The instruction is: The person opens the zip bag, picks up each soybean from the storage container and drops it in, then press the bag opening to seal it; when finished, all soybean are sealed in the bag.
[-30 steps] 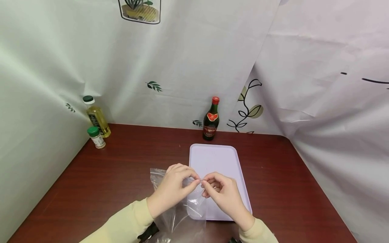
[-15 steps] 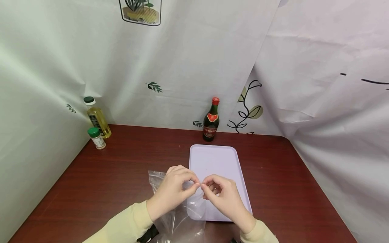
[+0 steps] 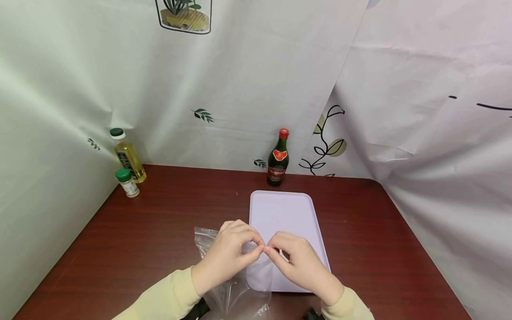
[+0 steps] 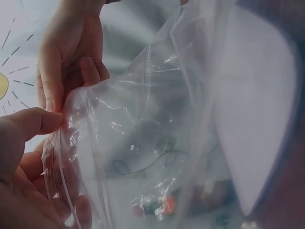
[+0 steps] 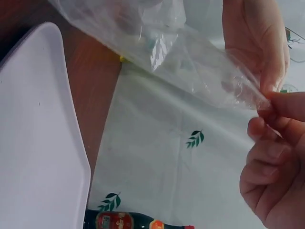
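Observation:
A clear plastic zip bag (image 3: 234, 291) hangs from both hands over the near end of a pale lilac tray (image 3: 280, 213). My left hand (image 3: 230, 249) pinches the bag's upper edge between thumb and fingers. Right beside it, my right hand (image 3: 298, 262) pinches the same edge, and the fingertips of both hands meet there. In the left wrist view the ribbed zip strip of the bag (image 4: 133, 129) runs down past the left fingers. From the right wrist, the bag (image 5: 162, 52) stretches away from the pinched corner, thin and see-through.
A dark green bottle with a red cap (image 3: 278, 160) stands behind the tray. At the back left are an oil bottle (image 3: 130, 158) and a small green-capped shaker jar (image 3: 127, 183). White patterned cloth (image 3: 224, 89) hangs around the dark red table (image 3: 160, 235).
Both hands have come slightly nearer the table's front with the bag edge between them. The right hand has turned a little, its fingers now bunched closer to the left fingertips.

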